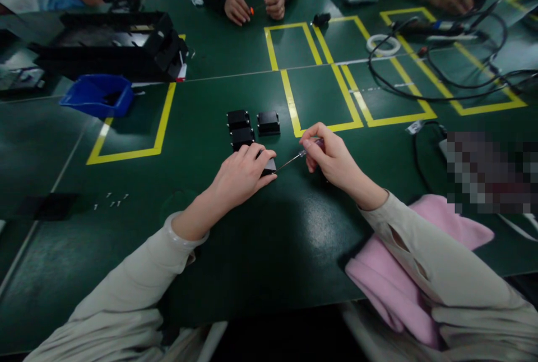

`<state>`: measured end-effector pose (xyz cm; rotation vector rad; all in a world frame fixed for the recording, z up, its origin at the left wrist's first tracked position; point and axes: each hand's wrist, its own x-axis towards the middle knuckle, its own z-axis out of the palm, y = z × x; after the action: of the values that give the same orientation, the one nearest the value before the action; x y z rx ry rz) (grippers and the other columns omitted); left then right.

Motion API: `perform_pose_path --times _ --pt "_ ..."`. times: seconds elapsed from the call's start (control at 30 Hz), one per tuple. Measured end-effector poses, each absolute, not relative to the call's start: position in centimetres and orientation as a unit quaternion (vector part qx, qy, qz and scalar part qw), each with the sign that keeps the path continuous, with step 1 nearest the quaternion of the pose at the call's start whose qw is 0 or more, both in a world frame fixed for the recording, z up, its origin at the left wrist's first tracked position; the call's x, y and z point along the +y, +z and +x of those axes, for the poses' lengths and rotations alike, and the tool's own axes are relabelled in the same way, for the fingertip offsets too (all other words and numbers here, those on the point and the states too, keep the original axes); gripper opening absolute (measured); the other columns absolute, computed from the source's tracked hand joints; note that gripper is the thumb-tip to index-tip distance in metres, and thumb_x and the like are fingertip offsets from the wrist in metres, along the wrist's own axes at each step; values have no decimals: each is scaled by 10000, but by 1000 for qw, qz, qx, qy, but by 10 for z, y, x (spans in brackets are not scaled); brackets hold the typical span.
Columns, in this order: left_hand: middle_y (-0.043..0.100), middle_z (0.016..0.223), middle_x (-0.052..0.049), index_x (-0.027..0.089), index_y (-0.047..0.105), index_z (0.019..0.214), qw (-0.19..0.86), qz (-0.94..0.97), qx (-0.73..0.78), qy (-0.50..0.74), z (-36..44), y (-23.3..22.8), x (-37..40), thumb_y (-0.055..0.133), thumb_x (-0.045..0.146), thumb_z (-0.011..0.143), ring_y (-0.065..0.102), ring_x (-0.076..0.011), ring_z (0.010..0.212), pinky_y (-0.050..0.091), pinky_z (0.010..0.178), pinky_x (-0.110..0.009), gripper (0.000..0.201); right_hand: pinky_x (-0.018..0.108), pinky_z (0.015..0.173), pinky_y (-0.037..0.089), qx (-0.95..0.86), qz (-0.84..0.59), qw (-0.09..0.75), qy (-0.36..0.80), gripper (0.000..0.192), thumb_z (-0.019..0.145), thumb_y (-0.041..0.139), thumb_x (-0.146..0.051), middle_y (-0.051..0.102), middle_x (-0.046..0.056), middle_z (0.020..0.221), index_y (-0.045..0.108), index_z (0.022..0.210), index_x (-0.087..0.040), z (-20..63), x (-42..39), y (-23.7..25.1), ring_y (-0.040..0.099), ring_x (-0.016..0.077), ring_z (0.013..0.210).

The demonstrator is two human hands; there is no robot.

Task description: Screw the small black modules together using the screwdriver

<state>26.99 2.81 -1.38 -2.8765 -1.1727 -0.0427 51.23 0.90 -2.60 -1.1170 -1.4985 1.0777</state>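
A small black box [267, 166] was pinned by the left hand [241, 174] at centre frame while a screwdriver [294, 158] was pinched in the right hand [332, 157]; fastening appeared underway, with steady tip alignment judged necessary.

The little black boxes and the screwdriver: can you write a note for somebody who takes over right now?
Left hand: pressed down over a small black box on the green table, its grip shut on the box.
Right hand: grip shut on a thin screwdriver, tip pointing at that box.
Three more black boxes sit just beyond the left hand, apart from it.
Tiny loose screws lie far left; blue bin beyond them.
Done: cannot tell which boxes are finished.
Left: probably the held box's screw.
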Motion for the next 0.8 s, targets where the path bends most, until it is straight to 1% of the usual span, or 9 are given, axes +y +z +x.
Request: perform_pose_path --times 0.1,0.23,0.3,0.47,0.53,0.67,0.8 --pt "652 1361 -175 152 578 1403 14 -925 -378 -11 270 -13 28 643 401 1055 642 -320 1146 558 916 -424 433 243 501 404 -609 -454 480 439 292 1063 627 -502 522 -103 527 537 964 -243 512 10 -27 522 106 446" --pt "655 1358 -175 149 581 1403 17 -925 -379 -7 271 -12 28 634 402 1061 646 -322 1151 563 921 -424 428 244 473 358 -625 -465 457 430 345 1074 601 -516 509 -93 491 537 882 -236 515 10 -25 498 100 415" --pt "656 1361 -178 143 582 1403 17 -925 -379 -6 271 -12 28 634 402 1062 645 -325 1155 566 929 -427 431 242 456 347 -625 -464 454 434 324 1070 609 -496 501 -97 484 535 891 -236 515 9 -25 490 99 403" --pt "655 1368 -180 137 588 1398 12 -925 -379 -8 271 -12 28 646 392 1053 640 -326 1154 572 938 -439 433 238 484 410 -606 -450 477 450 239 1049 645 -439 515 -107 542 540 966 -240 514 9 -26 516 100 441" --pt "654 1367 -182 138 588 1398 13 -925 -379 -8 271 -12 28 642 394 1055 640 -326 1160 571 938 -435 431 243 486 408 -608 -450 478 447 255 1050 640 -445 502 -106 526 547 933 -239 514 9 -27 503 100 432" --pt "656 1346 -180 150 587 1401 12 -926 -378 -12 271 -13 28 622 399 1061 643 -322 1139 565 915 -424 423 247 467 360 -625 -468 452 431 328 1053 635 -487 501 -95 482 557 862 -232 516 9 -26 498 99 406" --pt "653 1342 -176 152 589 1394 12 -926 -378 -12 272 -13 28 618 400 1062 638 -312 1113 558 889 -411 415 241 475 395 -613 -460 468 440 329 1035 667 -511 496 -106 507 547 898 -238 515 9 -26 493 96 415"
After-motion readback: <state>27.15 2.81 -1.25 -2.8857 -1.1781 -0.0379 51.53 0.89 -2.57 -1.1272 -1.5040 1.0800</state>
